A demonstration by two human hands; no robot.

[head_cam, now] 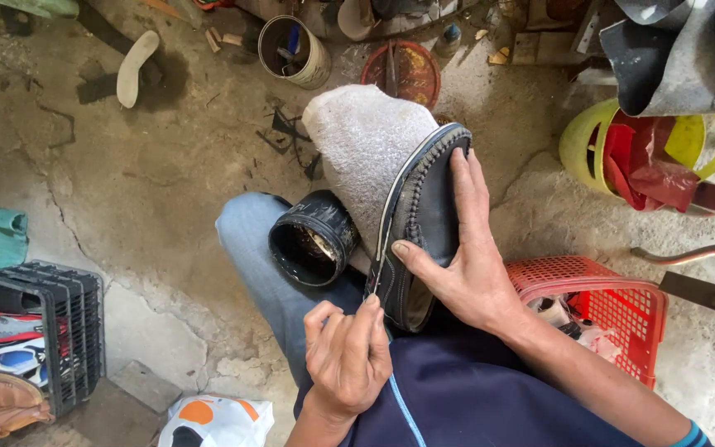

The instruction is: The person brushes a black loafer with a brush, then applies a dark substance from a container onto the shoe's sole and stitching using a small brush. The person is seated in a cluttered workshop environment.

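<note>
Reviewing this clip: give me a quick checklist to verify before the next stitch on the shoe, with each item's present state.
1. Right hand steadies the dark shoe: ok.
2. Left hand pinches the stitching tool at the sole edge: ok.
3. Blue thread trails from the left hand, untangled: ok.
4. Needle tip position in the seam: cannot tell.
5. Open black tin rests on the knee, close to the shoe: not ok, may tip.

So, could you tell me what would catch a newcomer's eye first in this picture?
At the centre, the right hand steadies a dark shoe with a pale rough sole on the person's knee, while the left hand pinches a thin tool at the shoe's edge, a blue thread trailing below. Beside the shoe sits an open black tin; a red basket stands to the right, a black crate of shoes to the left.
</note>
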